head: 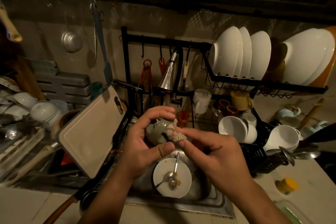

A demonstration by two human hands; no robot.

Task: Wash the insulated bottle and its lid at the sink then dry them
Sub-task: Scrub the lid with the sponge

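My left hand (145, 142) grips a grey-green bottle lid (157, 132) above the sink (209, 203), fingers curled over its top and thumb under it. My right hand (214, 152) pinches a small knitted scrubbing cloth (174, 132) against the lid's right side. The insulated bottle itself is not in sight.
A dirty white plate (181, 172) with two spoons lies in the sink below my hands. The faucet (168, 76) hangs behind. A white cutting board (91, 136) leans at the left. A dish rack with white plates (236, 54) and bowls (232, 128) stands to the right.
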